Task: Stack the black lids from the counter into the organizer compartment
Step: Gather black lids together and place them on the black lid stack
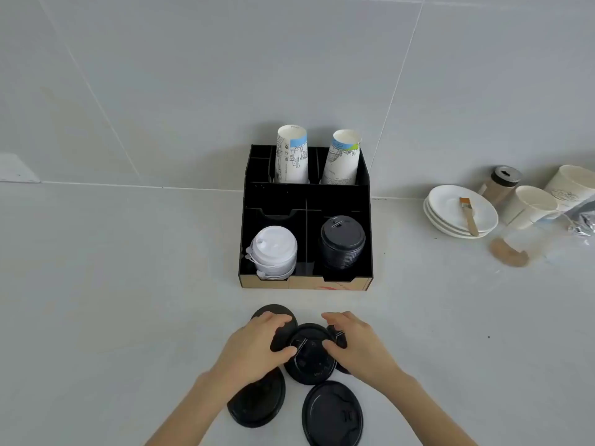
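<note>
Several black lids lie loose on the counter in front of the black organizer (306, 191). Both hands grip the middle lid (310, 358) from opposite sides: my left hand (257, 346) on its left edge, my right hand (357, 342) on its right edge. More black lids sit around it: one at the far left (273, 312), one near left (257, 403), one near right (333, 413), and others partly hidden under my hands. A stack of black lids (343, 241) fills the organizer's front right compartment.
A stack of white lids (273, 252) fills the front left compartment. Two printed paper cups (291, 156) stand in the back slots. At right are stacked white saucers (460, 209) with a brush, a jar, paper cups and a brown spill (508, 254).
</note>
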